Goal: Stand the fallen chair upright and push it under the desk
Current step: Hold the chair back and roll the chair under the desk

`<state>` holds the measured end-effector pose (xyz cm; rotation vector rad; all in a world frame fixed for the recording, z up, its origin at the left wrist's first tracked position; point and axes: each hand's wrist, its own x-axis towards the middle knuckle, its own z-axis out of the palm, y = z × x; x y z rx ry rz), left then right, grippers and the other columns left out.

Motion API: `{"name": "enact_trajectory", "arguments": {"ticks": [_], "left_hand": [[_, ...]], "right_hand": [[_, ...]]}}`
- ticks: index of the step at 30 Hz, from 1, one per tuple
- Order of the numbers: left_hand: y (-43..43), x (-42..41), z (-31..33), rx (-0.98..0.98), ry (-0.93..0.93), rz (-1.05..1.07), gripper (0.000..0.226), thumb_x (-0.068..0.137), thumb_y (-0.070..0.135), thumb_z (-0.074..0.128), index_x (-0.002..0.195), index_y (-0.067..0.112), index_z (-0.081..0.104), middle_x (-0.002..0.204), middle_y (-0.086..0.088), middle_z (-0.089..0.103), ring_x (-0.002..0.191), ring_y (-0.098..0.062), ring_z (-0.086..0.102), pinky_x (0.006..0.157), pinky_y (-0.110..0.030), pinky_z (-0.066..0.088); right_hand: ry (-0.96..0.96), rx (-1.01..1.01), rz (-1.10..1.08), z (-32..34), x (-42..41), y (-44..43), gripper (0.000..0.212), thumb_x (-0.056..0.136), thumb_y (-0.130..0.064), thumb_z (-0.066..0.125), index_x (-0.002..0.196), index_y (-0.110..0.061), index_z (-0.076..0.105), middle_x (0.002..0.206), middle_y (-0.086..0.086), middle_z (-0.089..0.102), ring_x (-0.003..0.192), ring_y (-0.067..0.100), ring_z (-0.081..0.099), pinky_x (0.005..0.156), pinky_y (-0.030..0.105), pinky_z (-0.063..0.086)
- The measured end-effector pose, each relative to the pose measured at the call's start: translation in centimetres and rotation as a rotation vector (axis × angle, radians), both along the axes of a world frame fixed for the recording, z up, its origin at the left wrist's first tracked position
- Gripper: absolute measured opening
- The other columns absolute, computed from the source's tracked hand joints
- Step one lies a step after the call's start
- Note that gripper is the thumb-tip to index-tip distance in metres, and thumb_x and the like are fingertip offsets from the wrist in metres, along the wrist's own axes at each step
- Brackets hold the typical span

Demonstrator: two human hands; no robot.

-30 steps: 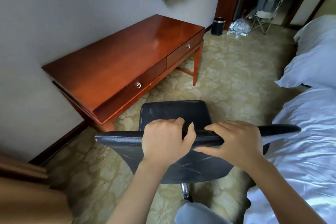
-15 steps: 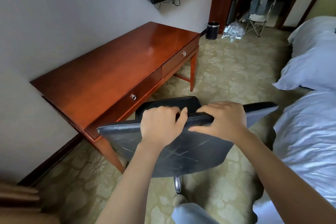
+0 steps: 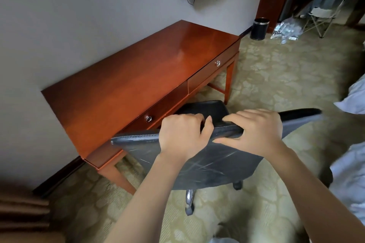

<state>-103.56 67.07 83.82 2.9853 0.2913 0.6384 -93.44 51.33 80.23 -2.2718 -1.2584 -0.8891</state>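
**Chair upright, both hands on backrest, seat at desk edge**

My left hand (image 3: 182, 136) is closed over the top edge of the black chair (image 3: 201, 162) backrest, fingers curled over the far side, thumb on the near face. My right hand (image 3: 256, 132) grips the same edge just beside it, fingers spread flatter across the top, thumb underneath. The two hands nearly touch at the middle of the backrest. The chair stands upright on its wheeled base on the patterned carpet (image 3: 276, 77). Its seat sits just in front of the wooden desk (image 3: 128, 85), the front edge reaching below the drawer line. The backrest is scuffed. White bedding (image 3: 351, 173) lies close on my right.
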Motion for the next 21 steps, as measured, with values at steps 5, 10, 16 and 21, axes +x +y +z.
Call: {"name": "enact_trajectory", "arguments": {"ticks": [5,10,16,21], "left_hand": [[-1.4,4.0,-0.1,-0.017,0.001,0.052,0.053,0.09,0.042,0.03,0.055,0.02,0.062,0.044,0.003,0.054,0.038,-0.017,0.047,0.039,-0.02,0.02],[-3.4,7.8,0.3,-0.068,0.0,0.017,0.051,0.092,0.041,0.031,0.056,0.016,0.059,0.046,0.002,0.054,0.039,-0.02,0.048,0.04,-0.023,0.025],[-6.2,11.9,0.3,-0.082,0.005,-0.054,0.048,0.088,0.047,0.039,0.057,0.015,0.055,0.045,0.001,0.05,0.038,-0.018,0.044,0.039,-0.018,0.01],[-8.7,14.4,0.0,-0.05,-0.008,0.008,0.049,0.088,0.05,0.036,0.057,0.019,0.056,0.045,0.005,0.052,0.039,-0.015,0.048,0.041,-0.02,0.022]], "right_hand": [[0.013,0.081,0.103,0.5,5.1,-0.7,0.048,0.081,-0.066,0.053,0.076,-0.024,0.077,0.059,-0.007,0.07,0.055,0.015,0.067,0.052,0.019,0.038],[0.088,0.127,0.09,1.0,9.7,-1.5,0.055,0.091,-0.059,0.04,0.073,-0.022,0.077,0.059,-0.005,0.071,0.055,0.019,0.067,0.048,0.022,0.043],[0.147,0.145,0.044,0.7,15.0,-2.7,0.061,0.094,-0.05,0.032,0.059,-0.019,0.07,0.05,-0.003,0.064,0.048,0.021,0.059,0.044,0.028,0.04],[0.177,0.113,0.026,0.3,18.4,-4.0,0.039,0.086,-0.032,0.045,0.06,-0.015,0.069,0.054,0.002,0.066,0.053,0.025,0.061,0.051,0.036,0.044]]}}
